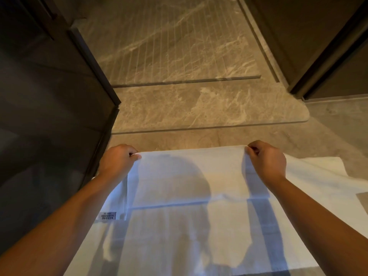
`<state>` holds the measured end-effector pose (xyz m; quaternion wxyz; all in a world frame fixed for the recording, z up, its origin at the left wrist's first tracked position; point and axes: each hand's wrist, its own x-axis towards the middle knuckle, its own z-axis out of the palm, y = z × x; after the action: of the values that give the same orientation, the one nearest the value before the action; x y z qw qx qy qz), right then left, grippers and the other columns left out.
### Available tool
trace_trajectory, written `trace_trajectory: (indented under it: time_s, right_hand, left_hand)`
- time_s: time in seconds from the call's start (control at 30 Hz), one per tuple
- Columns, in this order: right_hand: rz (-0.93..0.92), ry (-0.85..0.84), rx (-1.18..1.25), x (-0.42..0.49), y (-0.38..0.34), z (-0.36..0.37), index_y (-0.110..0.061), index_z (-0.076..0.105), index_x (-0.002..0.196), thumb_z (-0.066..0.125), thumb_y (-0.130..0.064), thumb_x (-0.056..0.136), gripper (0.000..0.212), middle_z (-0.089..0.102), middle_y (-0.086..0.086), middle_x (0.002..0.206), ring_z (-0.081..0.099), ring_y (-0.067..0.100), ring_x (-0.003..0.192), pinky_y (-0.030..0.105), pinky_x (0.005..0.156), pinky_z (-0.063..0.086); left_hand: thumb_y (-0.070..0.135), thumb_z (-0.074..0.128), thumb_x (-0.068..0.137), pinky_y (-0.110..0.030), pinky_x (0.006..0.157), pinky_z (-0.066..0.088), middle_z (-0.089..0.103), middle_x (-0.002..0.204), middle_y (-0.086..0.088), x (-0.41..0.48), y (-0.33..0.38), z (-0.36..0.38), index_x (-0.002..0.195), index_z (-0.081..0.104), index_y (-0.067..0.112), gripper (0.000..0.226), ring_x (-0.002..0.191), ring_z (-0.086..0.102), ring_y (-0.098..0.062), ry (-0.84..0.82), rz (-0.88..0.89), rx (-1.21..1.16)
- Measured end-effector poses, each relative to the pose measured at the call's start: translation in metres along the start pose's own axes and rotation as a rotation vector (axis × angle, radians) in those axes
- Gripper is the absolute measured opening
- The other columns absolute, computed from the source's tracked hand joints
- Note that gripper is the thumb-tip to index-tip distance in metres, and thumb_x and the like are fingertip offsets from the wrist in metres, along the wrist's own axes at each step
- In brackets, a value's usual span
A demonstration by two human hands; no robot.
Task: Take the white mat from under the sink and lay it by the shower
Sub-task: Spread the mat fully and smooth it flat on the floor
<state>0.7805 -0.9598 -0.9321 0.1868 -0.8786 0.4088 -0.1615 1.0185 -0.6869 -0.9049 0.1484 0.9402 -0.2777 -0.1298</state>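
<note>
The white mat (189, 176), still partly folded so that its long axis cannot be told, is held on the near side of the shower's marble step (199, 108), its far edge stretched left to right, pinched at each end by the left hand (117, 160) and the right hand (265, 160).

From my head the single wide-angle camera looks forward and steeply down, close over my left hand (117, 160) and right hand (265, 159), the marble shower threshold (209, 108) just beyond my knuckles.
</note>
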Motion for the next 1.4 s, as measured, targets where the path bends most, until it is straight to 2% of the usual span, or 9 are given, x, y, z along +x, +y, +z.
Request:
trace_trajectory:
  time_s: [0.23, 0.4, 0.47, 0.53, 0.6, 0.8, 1.0, 1.13, 1.4]
  right_hand:
    - [0.011, 0.100, 0.099, 0.030, -0.013, 0.002, -0.013, 0.065, 0.102, 0.055, -0.019, 0.089, 0.018, 0.071, 0.015, 0.095, 0.063, 0.035, 0.085, 0.033, 0.065, 0.042]
    - [-0.051, -0.302, 0.186, 0.027, -0.006, 0.014, -0.015, 0.033, 0.138, 0.057, -0.013, 0.087, 0.057, 0.040, 0.012, 0.144, 0.034, 0.029, 0.133, 0.038, 0.104, 0.031]
    - [-0.073, -0.297, 0.204, 0.013, -0.001, 0.017, -0.013, 0.035, 0.137, 0.059, -0.013, 0.087, 0.056, 0.044, 0.014, 0.140, 0.039, 0.030, 0.129, 0.032, 0.102, 0.031]
    - [-0.101, -0.248, 0.234, -0.006, 0.006, 0.017, -0.009, 0.047, 0.128, 0.061, -0.010, 0.085, 0.046, 0.054, 0.017, 0.126, 0.050, 0.031, 0.116, 0.019, 0.090, 0.034]
    - [-0.132, -0.218, 0.213, -0.026, 0.016, 0.014, -0.006, 0.056, 0.115, 0.065, -0.007, 0.081, 0.036, 0.058, 0.017, 0.108, 0.056, 0.034, 0.102, 0.023, 0.082, 0.039]
    - [-0.172, -0.274, 0.030, -0.081, 0.049, 0.002, -0.008, 0.064, 0.093, 0.079, -0.011, 0.068, 0.030, 0.060, 0.016, 0.090, 0.060, 0.038, 0.085, 0.037, 0.069, 0.050]
    - [-0.204, -0.377, -0.116, -0.096, 0.059, -0.006, -0.005, 0.065, 0.099, 0.080, -0.018, 0.067, 0.038, 0.059, 0.021, 0.093, 0.055, 0.041, 0.084, 0.048, 0.062, 0.053]
    - [-0.181, -0.400, -0.144, -0.103, 0.058, -0.011, -0.007, 0.063, 0.105, 0.075, -0.023, 0.073, 0.038, 0.058, 0.019, 0.100, 0.052, 0.038, 0.092, 0.047, 0.069, 0.051]
    - [-0.173, -0.483, -0.166, -0.135, 0.068, -0.026, -0.012, 0.059, 0.113, 0.070, -0.031, 0.077, 0.042, 0.055, 0.014, 0.110, 0.048, 0.031, 0.099, 0.043, 0.074, 0.050]
  left_hand:
    - [0.015, 0.060, 0.086, -0.040, 0.067, 0.051, 0.068, 0.065, -0.013, 0.034, 0.011, -0.011, 0.073, 0.068, 0.004, 0.018, 0.065, 0.063, -0.030, 0.226, -0.005, -0.137]
    - [-0.003, 0.056, 0.083, -0.027, 0.077, 0.037, 0.062, 0.096, -0.019, 0.042, 0.017, 0.006, 0.086, 0.068, -0.004, 0.013, 0.098, 0.058, -0.037, 0.271, 0.000, -0.261]
    - [0.000, 0.060, 0.082, -0.021, 0.079, 0.037, 0.061, 0.104, -0.019, 0.030, 0.022, 0.021, 0.092, 0.068, 0.000, 0.012, 0.100, 0.057, -0.033, 0.185, 0.073, -0.278]
    - [0.003, 0.066, 0.079, -0.007, 0.066, 0.039, 0.063, 0.094, -0.014, 0.008, 0.030, 0.040, 0.090, 0.067, 0.006, 0.011, 0.083, 0.060, -0.025, 0.109, 0.104, -0.403]
    - [0.002, 0.070, 0.076, -0.001, 0.061, 0.039, 0.062, 0.085, -0.009, -0.016, 0.042, 0.056, 0.085, 0.066, 0.009, 0.011, 0.073, 0.059, -0.018, 0.023, 0.095, -0.500]
    - [0.012, 0.069, 0.080, -0.028, 0.077, 0.044, 0.062, 0.090, -0.008, -0.067, 0.052, 0.085, 0.085, 0.066, 0.007, 0.008, 0.087, 0.058, -0.018, -0.167, 0.395, -0.345]
    - [0.022, 0.069, 0.079, -0.020, 0.087, 0.034, 0.056, 0.113, 0.001, -0.088, 0.042, 0.096, 0.104, 0.063, 0.013, 0.028, 0.107, 0.048, -0.012, -0.284, 0.453, -0.235]
    - [0.026, 0.073, 0.075, -0.020, 0.092, 0.029, 0.051, 0.121, -0.005, -0.106, 0.038, 0.103, 0.111, 0.061, 0.008, 0.042, 0.115, 0.042, -0.014, -0.319, 0.471, -0.219]
    - [0.038, 0.066, 0.080, -0.017, 0.095, 0.030, 0.039, 0.128, 0.010, -0.142, 0.033, 0.107, 0.123, 0.053, 0.022, 0.048, 0.117, 0.037, -0.007, -0.416, 0.475, -0.121]
